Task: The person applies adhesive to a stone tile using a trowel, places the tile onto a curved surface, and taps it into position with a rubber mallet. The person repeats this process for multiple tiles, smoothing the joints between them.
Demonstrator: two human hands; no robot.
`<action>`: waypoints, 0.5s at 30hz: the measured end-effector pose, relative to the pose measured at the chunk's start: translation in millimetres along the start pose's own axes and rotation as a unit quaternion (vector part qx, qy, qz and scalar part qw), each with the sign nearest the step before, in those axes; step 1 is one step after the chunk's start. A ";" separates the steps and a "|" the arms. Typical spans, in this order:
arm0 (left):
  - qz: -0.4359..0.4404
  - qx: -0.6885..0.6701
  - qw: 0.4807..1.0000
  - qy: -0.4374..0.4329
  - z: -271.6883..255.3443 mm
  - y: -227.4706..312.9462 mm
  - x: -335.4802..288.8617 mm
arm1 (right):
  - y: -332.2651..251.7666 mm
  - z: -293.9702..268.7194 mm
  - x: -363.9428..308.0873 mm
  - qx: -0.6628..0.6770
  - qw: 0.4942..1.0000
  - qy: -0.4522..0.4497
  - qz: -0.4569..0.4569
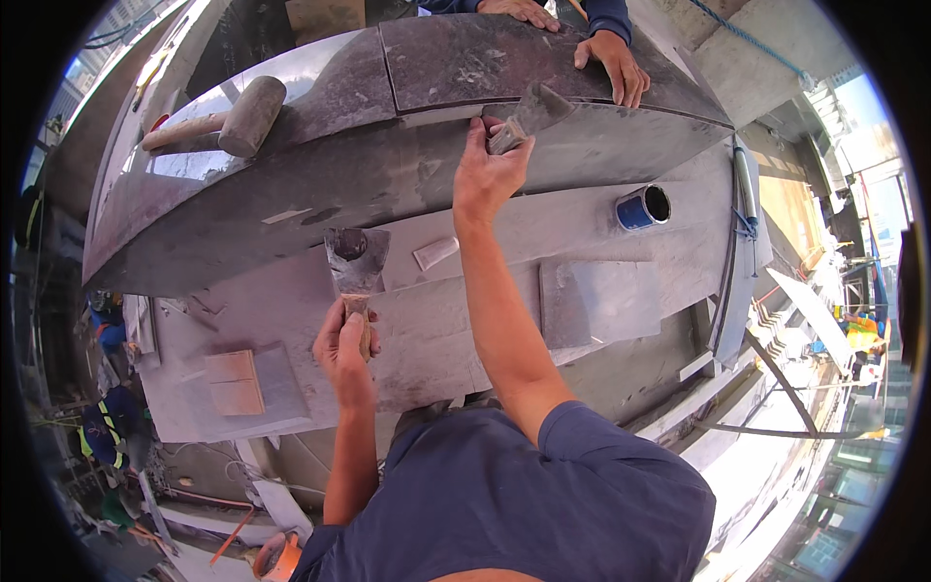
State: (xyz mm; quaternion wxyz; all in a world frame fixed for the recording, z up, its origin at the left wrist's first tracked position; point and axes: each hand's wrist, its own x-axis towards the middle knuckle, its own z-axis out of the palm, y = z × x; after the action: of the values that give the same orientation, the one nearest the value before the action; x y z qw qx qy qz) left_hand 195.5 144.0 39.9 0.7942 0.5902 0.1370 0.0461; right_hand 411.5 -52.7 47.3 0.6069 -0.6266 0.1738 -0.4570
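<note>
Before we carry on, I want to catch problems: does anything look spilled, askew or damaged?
Nothing looks plainly spilled or broken. The dark slab at the top has pale smears, and the curved grey face below it shows darker patches, so both look blotchy. I can't tell whether those marks are residue or damage.

Daylight is washing out the right rim. Glare is whitening the slab (325, 73) around the mallet (252, 116); the panel (388, 170) below is lying in shade. Straight lines are bowing outward, far details are softening, and the left hand (346, 349) and right hand (491, 179) are showing clearly.
</note>
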 end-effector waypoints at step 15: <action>0.045 0.023 0.997 0.050 -44.7 9.9 8.4 | -2.1 28.2 5.7 0.020 0.997 0.073 0.016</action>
State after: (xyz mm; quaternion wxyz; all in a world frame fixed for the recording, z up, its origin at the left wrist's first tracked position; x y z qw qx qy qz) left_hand 192.2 190.2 36.0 0.7697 0.6108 0.1505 0.1082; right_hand 435.8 -39.7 55.6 0.6120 -0.5764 0.2188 -0.4952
